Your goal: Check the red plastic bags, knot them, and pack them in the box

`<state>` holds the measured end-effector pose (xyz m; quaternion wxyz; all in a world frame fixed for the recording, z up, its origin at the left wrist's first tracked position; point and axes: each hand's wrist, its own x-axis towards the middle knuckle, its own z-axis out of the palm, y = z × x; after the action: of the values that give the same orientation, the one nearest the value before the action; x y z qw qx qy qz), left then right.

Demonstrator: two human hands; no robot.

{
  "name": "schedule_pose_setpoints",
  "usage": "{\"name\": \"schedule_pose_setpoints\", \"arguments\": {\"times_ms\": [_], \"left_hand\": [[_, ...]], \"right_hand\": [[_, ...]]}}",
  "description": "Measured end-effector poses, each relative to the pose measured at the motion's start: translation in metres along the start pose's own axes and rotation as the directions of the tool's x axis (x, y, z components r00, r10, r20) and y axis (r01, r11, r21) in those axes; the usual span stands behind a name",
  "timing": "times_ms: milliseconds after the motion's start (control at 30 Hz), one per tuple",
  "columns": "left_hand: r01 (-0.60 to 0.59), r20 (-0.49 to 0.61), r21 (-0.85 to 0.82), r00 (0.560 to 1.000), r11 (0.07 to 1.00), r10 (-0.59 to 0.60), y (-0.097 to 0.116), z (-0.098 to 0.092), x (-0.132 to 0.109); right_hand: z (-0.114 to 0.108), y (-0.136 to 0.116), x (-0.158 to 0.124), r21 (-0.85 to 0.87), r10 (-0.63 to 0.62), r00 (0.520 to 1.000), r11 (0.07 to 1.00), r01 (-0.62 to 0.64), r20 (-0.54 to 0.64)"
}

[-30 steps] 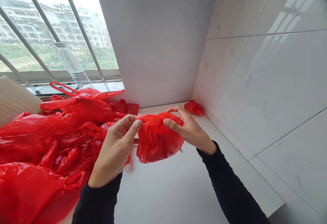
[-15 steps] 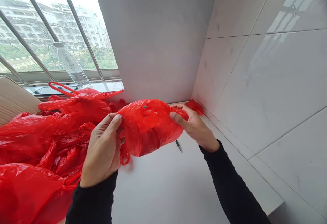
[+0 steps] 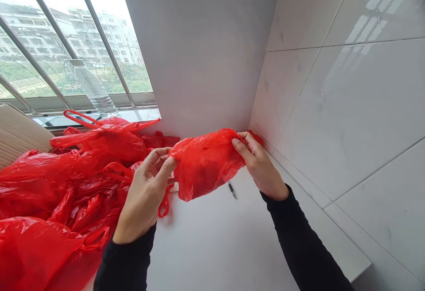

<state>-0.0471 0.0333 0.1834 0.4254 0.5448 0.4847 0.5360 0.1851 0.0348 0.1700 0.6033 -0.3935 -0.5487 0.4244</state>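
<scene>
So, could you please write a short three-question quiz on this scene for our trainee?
1. What do the left hand and the right hand hold between them?
2. True or false: in the picture, the pen lies to the right of the pile of red plastic bags.
3. Where does the clear plastic bottle stand? A) on the tabletop; B) on the windowsill by the barred window; C) in the corner between the walls.

Key: 1. A red plastic bag. 2. True. 3. B.
</scene>
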Motion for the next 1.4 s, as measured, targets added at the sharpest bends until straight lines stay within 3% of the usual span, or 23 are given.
{"name": "schedule_pose_setpoints", "arguments": {"times_ms": [100, 267, 333, 500, 567, 700, 867, 967, 1267, 1400], "left_hand": [[-0.075, 0.125, 0.158, 0.991, 0.985, 0.055, -0.001, 0.004, -0.002], [-0.153, 0.232, 0.189, 0.967, 0.970, 0.107, -0.001, 0.009, -0.006], [-0.130, 0.198, 0.127, 0.975, 0.983, 0.103, -0.002, 0.008, -0.005], [-0.041, -0.076, -0.035, 0.996, 0.999, 0.039, -0.005, -0.002, 0.002], [-0.024, -0.108, -0.089, 0.994, 0.996, 0.014, -0.004, -0.004, 0.004], [-0.017, -0.071, -0.092, 0.997, 0.996, 0.010, 0.000, -0.004, 0.001], [-0.027, 0.189, 0.085, 0.982, 0.996, 0.010, 0.000, -0.001, -0.004], [-0.075, 0.257, 0.198, 0.966, 0.977, 0.022, -0.005, 0.001, -0.003], [-0.133, 0.208, 0.223, 0.974, 0.966, 0.086, -0.008, 0.001, 0.001], [-0.079, 0.085, 0.092, 0.994, 0.993, 0.071, -0.005, 0.000, 0.001]], "right_hand": [[0.001, -0.003, -0.002, -0.017, 0.001, 1.000, 1.000, -0.002, -0.013], [0.002, -0.005, -0.004, 0.014, -0.011, 1.000, 1.000, 0.011, -0.029], [0.001, -0.005, -0.004, 0.044, -0.028, 0.998, 0.999, 0.030, -0.055], [-0.002, -0.004, -0.003, 0.095, -0.049, 0.991, 0.994, 0.061, -0.122], [-0.002, -0.003, -0.003, 0.080, -0.038, 0.990, 0.996, 0.049, -0.137], [-0.001, -0.002, -0.004, 0.061, -0.025, 0.989, 0.998, 0.034, -0.143], [0.002, -0.001, -0.004, 0.100, -0.033, 0.991, 0.994, 0.046, -0.127], [0.003, -0.001, -0.004, 0.083, -0.036, 0.990, 0.995, 0.048, -0.137], [0.002, -0.005, -0.005, 0.055, -0.038, 0.987, 0.997, 0.047, -0.158], [0.002, -0.005, -0.005, 0.036, -0.034, 0.987, 0.999, 0.040, -0.158]]}}
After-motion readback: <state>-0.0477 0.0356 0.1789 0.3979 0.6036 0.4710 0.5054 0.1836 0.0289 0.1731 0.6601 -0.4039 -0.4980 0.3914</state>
